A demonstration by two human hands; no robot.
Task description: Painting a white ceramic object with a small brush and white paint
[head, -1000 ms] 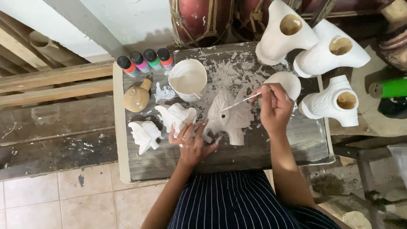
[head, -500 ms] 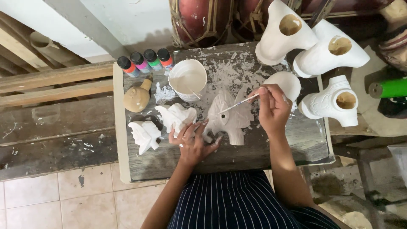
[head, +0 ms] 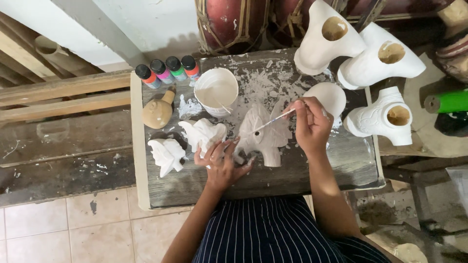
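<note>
The right hand (head: pixel 312 127) pinches a thin brush (head: pixel 274 120), its tip on the white elephant figure (head: pixel 262 139) just left of it. The left hand (head: pixel 222 163), fingers spread, steadies that figure's near side. Two more white figures (head: pixel 204 135) lie left of the left hand. Beyond them stand four paint bottles (head: pixel 168 70), one cup of white paint (head: pixel 217 91) and one tan gourd (head: pixel 158 112). Three large white vases (head: pixel 375 65) crowd past the right hand. The board's (head: pixel 341 168) near edge lies bare under the right wrist.
</note>
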